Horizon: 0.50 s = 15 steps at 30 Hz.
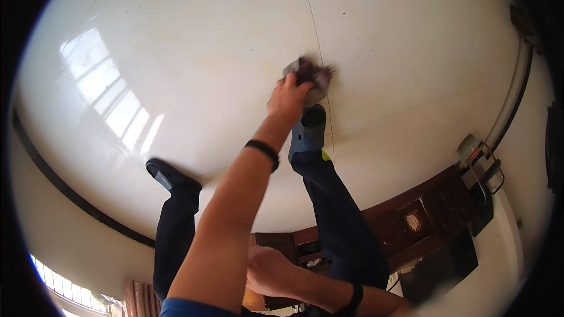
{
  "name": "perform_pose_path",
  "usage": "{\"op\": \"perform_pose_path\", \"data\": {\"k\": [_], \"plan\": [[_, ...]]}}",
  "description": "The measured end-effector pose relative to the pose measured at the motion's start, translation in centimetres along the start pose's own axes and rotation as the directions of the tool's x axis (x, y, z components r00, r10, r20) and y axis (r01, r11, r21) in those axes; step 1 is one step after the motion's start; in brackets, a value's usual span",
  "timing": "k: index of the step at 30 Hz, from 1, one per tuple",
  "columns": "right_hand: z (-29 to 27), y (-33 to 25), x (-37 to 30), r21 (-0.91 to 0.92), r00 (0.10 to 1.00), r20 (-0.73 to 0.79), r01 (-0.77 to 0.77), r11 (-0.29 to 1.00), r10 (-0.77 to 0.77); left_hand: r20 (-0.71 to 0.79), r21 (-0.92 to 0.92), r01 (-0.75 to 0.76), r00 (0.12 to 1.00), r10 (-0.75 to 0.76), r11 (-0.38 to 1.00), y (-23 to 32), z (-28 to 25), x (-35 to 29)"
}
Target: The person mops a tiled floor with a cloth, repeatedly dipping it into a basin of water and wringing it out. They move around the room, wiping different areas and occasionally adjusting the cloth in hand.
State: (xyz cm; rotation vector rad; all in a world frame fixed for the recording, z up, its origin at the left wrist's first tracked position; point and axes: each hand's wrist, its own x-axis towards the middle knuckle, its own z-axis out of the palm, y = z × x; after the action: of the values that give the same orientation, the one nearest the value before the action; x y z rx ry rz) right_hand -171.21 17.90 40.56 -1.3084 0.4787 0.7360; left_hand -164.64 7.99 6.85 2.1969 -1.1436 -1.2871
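My left hand (289,95) reaches far out over the pale floor, its fingers closed over a bunched grey and dark maroon rag (317,77). The rag lies on the floor just ahead of my right shoe and is smeared by motion. My right hand (271,271) is drawn in low near my body, bent at the wrist. It is partly behind my left forearm, which hides its fingers.
Dark slip-on shoes are on my feet, the left one (167,174) set apart from the right one (308,129). Behind stand a dark red wooden cabinet (405,223) and a metal-framed chair or stool (483,161). Window light (108,91) reflects off the glossy tiled floor (205,35).
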Motion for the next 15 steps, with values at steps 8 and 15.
{"op": "perform_pose_path", "data": {"k": [8, 15], "plan": [[-0.1, 0.4, 0.6, -0.03, 0.999, -0.037, -0.033, 0.999, 0.032, -0.137, -0.24, -0.215, 0.973, 0.186, 0.947, 10.5, -9.4, 2.9], [0.8, -1.2, 0.5, -0.06, 0.96, 0.078, -0.265, 0.962, 0.269, -0.345, -0.546, -0.306, 0.93, 0.124, 0.779, 6.3, -22.8, -13.0]]}}
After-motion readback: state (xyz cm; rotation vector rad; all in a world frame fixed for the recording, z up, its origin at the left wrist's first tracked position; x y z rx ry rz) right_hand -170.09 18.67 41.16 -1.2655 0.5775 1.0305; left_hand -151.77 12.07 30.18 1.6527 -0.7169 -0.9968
